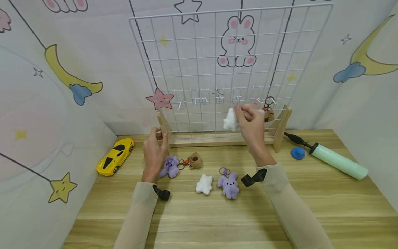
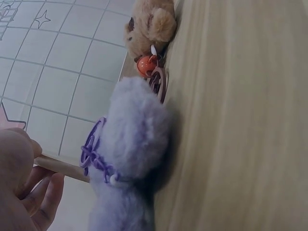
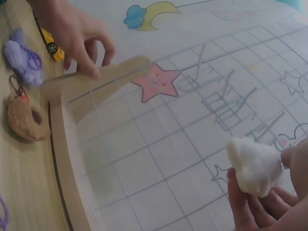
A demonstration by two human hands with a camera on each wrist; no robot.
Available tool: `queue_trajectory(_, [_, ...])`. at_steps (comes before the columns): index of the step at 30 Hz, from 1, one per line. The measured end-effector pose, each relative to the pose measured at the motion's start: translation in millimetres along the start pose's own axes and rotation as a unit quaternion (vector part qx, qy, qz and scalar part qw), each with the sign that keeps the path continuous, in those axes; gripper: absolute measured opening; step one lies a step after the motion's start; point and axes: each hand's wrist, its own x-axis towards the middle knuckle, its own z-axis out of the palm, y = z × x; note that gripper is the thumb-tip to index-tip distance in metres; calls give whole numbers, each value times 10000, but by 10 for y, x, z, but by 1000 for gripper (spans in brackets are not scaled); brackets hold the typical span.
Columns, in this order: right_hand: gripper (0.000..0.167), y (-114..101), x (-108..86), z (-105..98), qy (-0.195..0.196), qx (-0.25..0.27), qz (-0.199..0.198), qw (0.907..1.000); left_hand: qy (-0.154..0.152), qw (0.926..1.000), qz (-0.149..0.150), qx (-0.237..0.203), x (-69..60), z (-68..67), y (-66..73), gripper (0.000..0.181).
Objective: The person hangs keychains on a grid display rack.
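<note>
My right hand (image 1: 253, 129) pinches a small white plush keychain (image 1: 230, 120) in front of the row of white hooks (image 1: 205, 100) on a wire grid (image 1: 216, 76). In the right wrist view the white plush (image 3: 255, 166) sits between thumb and fingers; its ring is hidden. My left hand (image 1: 154, 150) grips the left wooden post (image 1: 163, 122) of the grid's stand, thumb and fingers on either side. Close by that wrist lie a purple plush keychain (image 1: 171, 166) and a brown plush keychain (image 1: 195, 160). Behind the right hand, another brown plush (image 1: 269, 116) hangs from the rightmost hook.
On the wooden table lie a second white plush (image 1: 204, 184) and another purple plush (image 1: 230, 186). A yellow toy car (image 1: 115, 157) stands at left. At right are a blue toy (image 1: 297, 153) and a pale green pump (image 1: 339, 160).
</note>
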Motion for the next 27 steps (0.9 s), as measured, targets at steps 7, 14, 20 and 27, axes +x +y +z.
queue_trajectory(7, [62, 164, -136, -86, -850, 296, 129, 9959, 18, 10000, 5, 1, -4, 12, -4, 24])
queue_trajectory(14, [70, 296, -274, -228, -1309, 12, 359, 9907, 10, 10000, -1, -8, -8, 3, -6, 24])
queue_trajectory(20, [60, 374, -372, -326, -1517, -252, 416, 9872, 18, 10000, 3, 7, -11, -6, -5, 25])
queue_trajectory(27, [40, 608, -499, -358, -2384, -690, 172, 9686, -23, 10000, -37, -9, -14, 2, 11, 25])
